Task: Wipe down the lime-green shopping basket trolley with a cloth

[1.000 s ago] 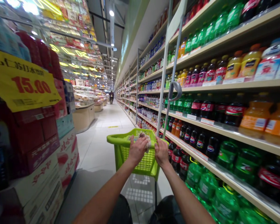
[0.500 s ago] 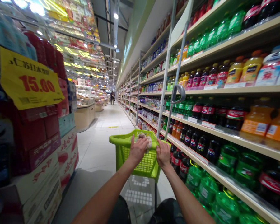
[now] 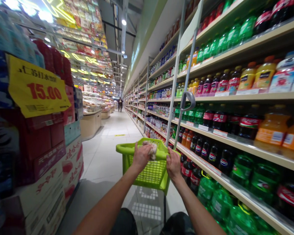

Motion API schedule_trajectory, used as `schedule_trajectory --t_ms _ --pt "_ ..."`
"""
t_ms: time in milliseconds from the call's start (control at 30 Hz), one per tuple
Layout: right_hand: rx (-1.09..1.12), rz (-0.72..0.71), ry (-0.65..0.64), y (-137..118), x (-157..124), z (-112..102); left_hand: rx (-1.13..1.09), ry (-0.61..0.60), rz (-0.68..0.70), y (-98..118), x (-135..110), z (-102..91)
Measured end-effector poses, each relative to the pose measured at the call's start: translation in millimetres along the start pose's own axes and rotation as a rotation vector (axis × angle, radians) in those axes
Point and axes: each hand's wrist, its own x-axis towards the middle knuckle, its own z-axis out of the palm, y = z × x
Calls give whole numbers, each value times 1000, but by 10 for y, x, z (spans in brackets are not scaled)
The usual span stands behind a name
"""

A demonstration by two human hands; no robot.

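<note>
In front of me stands a light-green plastic shopping cart (image 3: 148,174) with a grid basket. My left hand (image 3: 142,156) is closed over a pale, brownish-white crumpled bundle (image 3: 152,150) at the cart's near rim; what it is made of I cannot make out. The thumb of that hand points up. My right hand (image 3: 173,163) grips the right end of the same rim, fingers curled round it. The basket's inside is mostly hidden by the rim and my hands.
Shelves (image 3: 235,133) of soda and juice bottles line the right side, with a grey loop handle (image 3: 188,100) on an upright pole. Stacked drink cartons (image 3: 46,195) with a yellow price sign (image 3: 38,88) stand left. A person (image 3: 120,104) is far down the tiled aisle (image 3: 110,130).
The view has shifted slightly, so the cart and shelves sit a little further right. The distant person appears larger. Both hands keep their places at the cart.
</note>
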Motion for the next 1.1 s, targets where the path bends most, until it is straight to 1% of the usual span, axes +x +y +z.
schedule_trajectory --t_ms 67,100,133,200,267,300,333,400,467,533,567,600,667,700,733,767,833,933,967,1000,1033,1100 --pt "29 40 15 -40 12 -13 23 30 -123 -87 2 -71" --pt "43 60 20 -64 17 -21 29 28 -130 -73 7 -69" --pt "56 82 22 -85 22 -29 27 11 -92 -17 14 -40" --pt "81 115 13 -104 28 -51 13 -40 68 176 22 80" --pt "104 123 -4 -91 34 -82 -2 -65 205 359 18 203" --pt "115 127 -10 -77 38 -100 -6 -65 243 404 12 237" --pt "127 136 -13 -62 45 -119 -9 -61 258 405 4 246" --pt "155 166 -15 -46 63 -150 -12 -40 210 297 -11 192" --pt "177 199 -15 -55 86 -167 3 -15 83 146 -10 96" --pt "186 221 -10 -85 104 -169 21 -5 -22 93 9 47" --pt "184 226 -9 -100 110 -166 20 -17 -20 125 21 58" --pt "178 223 -10 -111 112 -163 10 -41 26 189 33 93" --pt "155 196 -18 -110 107 -159 -17 -88 168 357 51 201" --pt "143 181 -20 -98 100 -160 -25 -101 218 423 56 250" --pt "138 171 -22 -78 94 -162 -30 -107 241 456 59 279" --pt "141 171 -24 -56 88 -165 -34 -107 233 446 58 283" --pt "171 195 -30 -16 84 -172 -44 -93 129 310 47 211" --pt "198 246 -34 -8 105 -169 -37 -43 -157 35 29 25" --pt "192 256 -32 -22 118 -162 -26 -28 -223 -6 27 -12" --pt "185 258 -31 -40 133 -152 -18 -21 -239 -4 25 -21" --pt "182 254 -31 -60 147 -139 -15 -26 -200 36 24 0" --pt "187 230 -39 -91 166 -109 -24 -47 -15 184 18 105"
